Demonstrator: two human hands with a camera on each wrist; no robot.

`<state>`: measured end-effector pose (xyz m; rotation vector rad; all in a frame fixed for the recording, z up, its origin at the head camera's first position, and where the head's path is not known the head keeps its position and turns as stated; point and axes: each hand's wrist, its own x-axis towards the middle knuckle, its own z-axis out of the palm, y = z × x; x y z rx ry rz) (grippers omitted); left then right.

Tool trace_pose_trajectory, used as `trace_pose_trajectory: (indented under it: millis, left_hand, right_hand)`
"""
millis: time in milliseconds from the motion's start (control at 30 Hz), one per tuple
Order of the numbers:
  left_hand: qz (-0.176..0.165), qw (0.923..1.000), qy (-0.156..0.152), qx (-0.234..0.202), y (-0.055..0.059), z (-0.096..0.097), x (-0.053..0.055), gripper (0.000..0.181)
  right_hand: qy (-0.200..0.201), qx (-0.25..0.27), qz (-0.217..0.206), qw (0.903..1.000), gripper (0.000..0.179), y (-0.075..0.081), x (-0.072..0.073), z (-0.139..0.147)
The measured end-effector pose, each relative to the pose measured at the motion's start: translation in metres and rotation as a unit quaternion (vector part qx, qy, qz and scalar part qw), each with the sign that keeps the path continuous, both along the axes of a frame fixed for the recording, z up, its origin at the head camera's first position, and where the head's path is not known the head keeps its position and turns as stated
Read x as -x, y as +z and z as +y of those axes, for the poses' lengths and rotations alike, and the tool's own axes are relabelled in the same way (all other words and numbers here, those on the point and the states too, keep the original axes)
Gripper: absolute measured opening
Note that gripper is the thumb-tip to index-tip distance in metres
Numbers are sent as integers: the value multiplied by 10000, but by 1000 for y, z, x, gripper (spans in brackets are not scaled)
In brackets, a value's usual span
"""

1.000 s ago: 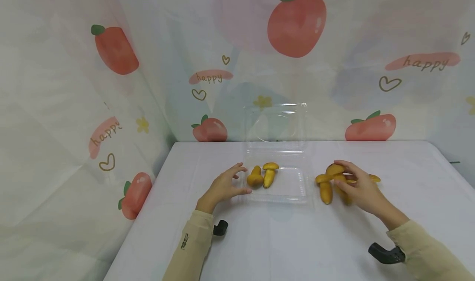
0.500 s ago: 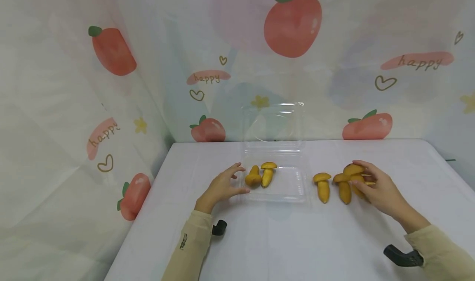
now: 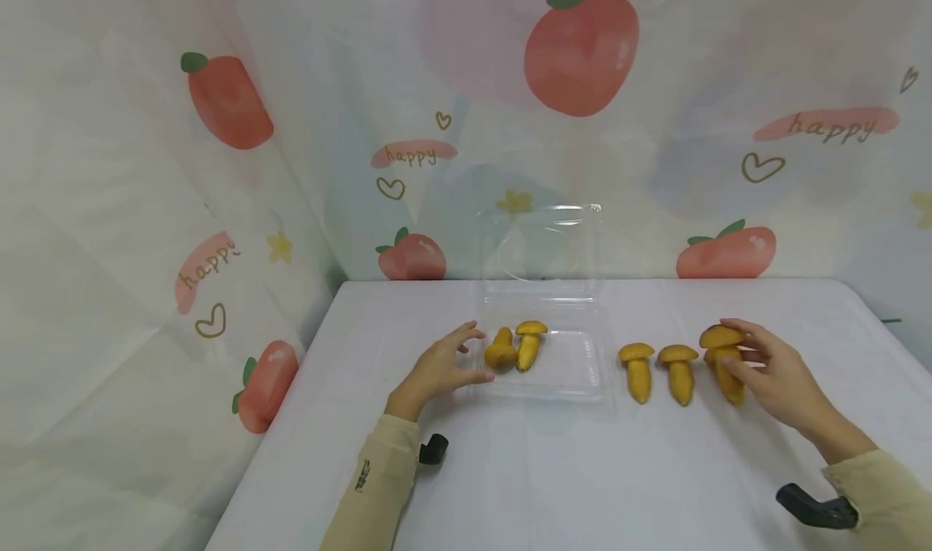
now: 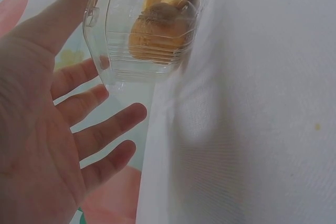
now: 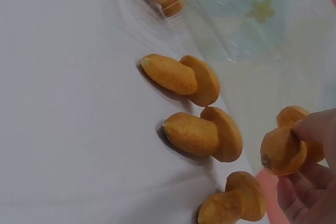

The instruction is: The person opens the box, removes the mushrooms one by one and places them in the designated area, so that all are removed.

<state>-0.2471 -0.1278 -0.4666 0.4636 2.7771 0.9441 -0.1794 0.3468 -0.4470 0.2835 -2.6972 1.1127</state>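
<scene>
My right hand (image 3: 777, 377) pinches a yellow-brown mushroom (image 5: 283, 150) by its stem, cap up, raised off the table at the right. Behind it, mostly hidden in the head view, another mushroom (image 5: 220, 208) lies on the cloth. To its left are a middle mushroom (image 3: 679, 373) and a left mushroom (image 3: 637, 371), side by side. My left hand (image 3: 434, 373) is at the left side of a clear plastic clamshell box (image 3: 571, 391), fingers spread and thumb by the near corner; firm contact is unclear. Inside the box lie a tilted mushroom (image 3: 501, 350) and another mushroom (image 3: 529, 345).
The box's clear lid (image 3: 540, 243) stands raised at the back, against the printed backdrop (image 3: 641, 195). A white cloth covers the table (image 3: 553, 478). Black curved pieces, a left mount (image 3: 434, 449) and a right mount (image 3: 815, 509), stick out from the sleeves.
My right hand has carried the held mushroom rightward, past the left and middle mushrooms, which now show fully. The left hand stays at the box.
</scene>
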Motion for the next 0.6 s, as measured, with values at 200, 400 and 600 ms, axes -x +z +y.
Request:
trace_pose_trajectory:
  millis: [200, 400, 600]
  left_hand:
    - [47, 10000, -15, -16, 0, 0, 1, 75]
    - [0, 10000, 14, -10, 0, 1, 0, 74]
    - [-1, 10000, 29, 26, 0, 1, 0, 75]
  right_hand:
    - [-124, -78, -5, 9999, 51, -4, 1, 9]
    - [-320, -165, -217, 9991, 53, -6, 0, 19]
    - [-524, -217, -359, 9977, 55, -8, -1, 29]
